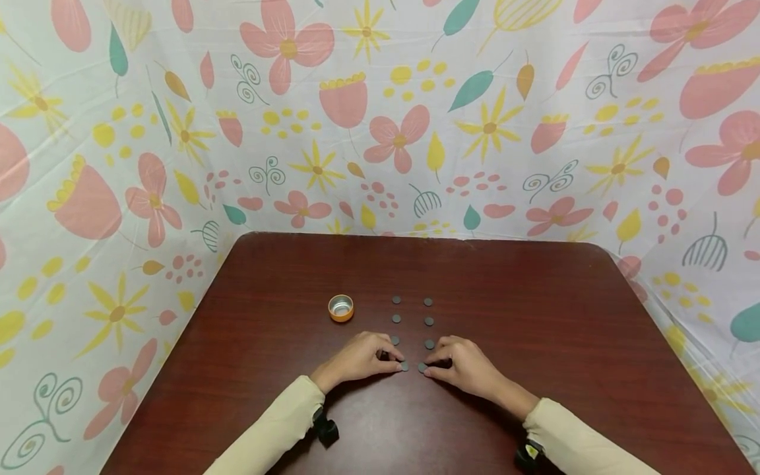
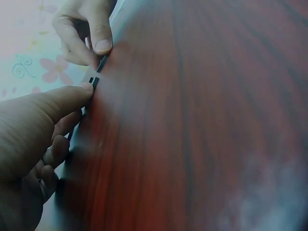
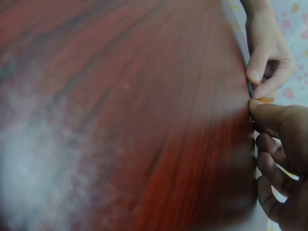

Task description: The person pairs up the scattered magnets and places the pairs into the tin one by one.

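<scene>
Small dark grey round discs lie flat on the table in two columns, the left one with a disc [image 1: 396, 318] in it and the right one with a disc [image 1: 429, 321]. At the near end, my left hand [image 1: 363, 356] pinches a grey disc [image 1: 405, 366] between thumb and finger. Just across a narrow gap, my right hand [image 1: 466, 368] pinches another grey disc [image 1: 422, 367] the same way. Both discs are down at the tabletop. In the left wrist view the discs show only as thin dark edges near the left thumb [image 2: 72, 98].
A small round tin [image 1: 341, 309] with an orange outside and a silvery inside stands left of the discs. The dark red wooden table [image 1: 505, 284] is bounded at the back and sides by a floral cloth [image 1: 380, 132].
</scene>
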The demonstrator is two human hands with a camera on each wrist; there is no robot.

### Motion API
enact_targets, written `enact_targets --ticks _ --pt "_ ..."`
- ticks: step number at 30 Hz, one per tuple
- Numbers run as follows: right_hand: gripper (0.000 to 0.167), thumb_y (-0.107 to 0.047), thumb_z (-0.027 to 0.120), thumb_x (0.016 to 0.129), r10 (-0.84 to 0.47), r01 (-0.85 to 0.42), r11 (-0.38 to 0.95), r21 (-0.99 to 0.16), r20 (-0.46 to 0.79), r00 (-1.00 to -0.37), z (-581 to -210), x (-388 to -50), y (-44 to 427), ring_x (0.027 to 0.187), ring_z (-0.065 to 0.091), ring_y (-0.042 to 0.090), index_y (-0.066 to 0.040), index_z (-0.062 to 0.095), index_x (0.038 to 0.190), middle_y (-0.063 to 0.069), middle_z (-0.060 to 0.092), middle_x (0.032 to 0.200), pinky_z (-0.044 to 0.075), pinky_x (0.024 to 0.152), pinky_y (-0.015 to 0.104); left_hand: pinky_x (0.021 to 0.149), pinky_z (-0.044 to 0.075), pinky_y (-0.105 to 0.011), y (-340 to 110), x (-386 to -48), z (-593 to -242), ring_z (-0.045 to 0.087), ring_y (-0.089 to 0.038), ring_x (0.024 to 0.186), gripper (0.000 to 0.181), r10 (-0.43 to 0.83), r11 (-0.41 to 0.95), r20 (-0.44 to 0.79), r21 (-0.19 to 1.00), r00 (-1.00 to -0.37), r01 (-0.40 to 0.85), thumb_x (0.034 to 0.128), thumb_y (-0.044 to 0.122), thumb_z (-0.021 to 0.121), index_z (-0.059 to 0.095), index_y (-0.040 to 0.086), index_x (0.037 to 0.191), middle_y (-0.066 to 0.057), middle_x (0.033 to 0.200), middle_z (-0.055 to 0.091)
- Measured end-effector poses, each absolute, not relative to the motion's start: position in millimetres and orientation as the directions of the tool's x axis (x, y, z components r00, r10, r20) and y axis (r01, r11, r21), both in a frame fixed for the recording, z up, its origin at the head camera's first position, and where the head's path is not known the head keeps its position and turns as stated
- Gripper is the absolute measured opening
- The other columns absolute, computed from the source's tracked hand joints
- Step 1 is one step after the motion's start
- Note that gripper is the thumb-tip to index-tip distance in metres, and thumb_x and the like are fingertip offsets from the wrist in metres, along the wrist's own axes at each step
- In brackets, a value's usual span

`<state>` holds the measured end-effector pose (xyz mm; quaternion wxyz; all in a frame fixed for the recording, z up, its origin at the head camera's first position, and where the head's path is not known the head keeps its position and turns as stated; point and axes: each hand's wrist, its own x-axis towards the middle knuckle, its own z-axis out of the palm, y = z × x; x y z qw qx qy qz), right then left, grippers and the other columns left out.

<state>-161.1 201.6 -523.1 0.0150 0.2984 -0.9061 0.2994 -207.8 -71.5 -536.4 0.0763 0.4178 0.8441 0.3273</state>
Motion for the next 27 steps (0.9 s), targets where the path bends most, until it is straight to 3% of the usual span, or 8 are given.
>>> enact_targets --ticks 10,27 --pt "0.014 -0.022 0.085 0.086 -0.544 -0.607 0.591 -0.531 0.293 -0.786 -526.1 -160.4 195.4 0.064 0.041 -0.003 -0.016 0.084 0.098 -0.017 0.056 0.080 0.041 0.054 0.018 0.060 0.045 -0.015 -63.0 -208.1 -536.8 0.051 0.003 0.065 0.018 0.773 0.411 0.147 0.626 -0.617 0.663 0.0966 0.031 0.074 0.081 0.022 0.110 0.018 0.086 0.064" --pt "0.017 -0.026 0.082 0.089 -0.536 -0.562 0.642 -0.521 0.220 -0.815 -521.3 -157.6 196.0 0.066 0.045 0.002 -0.018 0.082 0.104 -0.015 0.058 0.083 0.042 0.058 0.020 0.063 0.046 -0.014 -65.4 -208.2 -538.8 0.053 0.003 0.069 0.021 0.781 0.390 0.151 0.640 -0.606 0.662 0.0968 0.032 0.073 0.080 0.021 0.113 0.017 0.089 0.065"
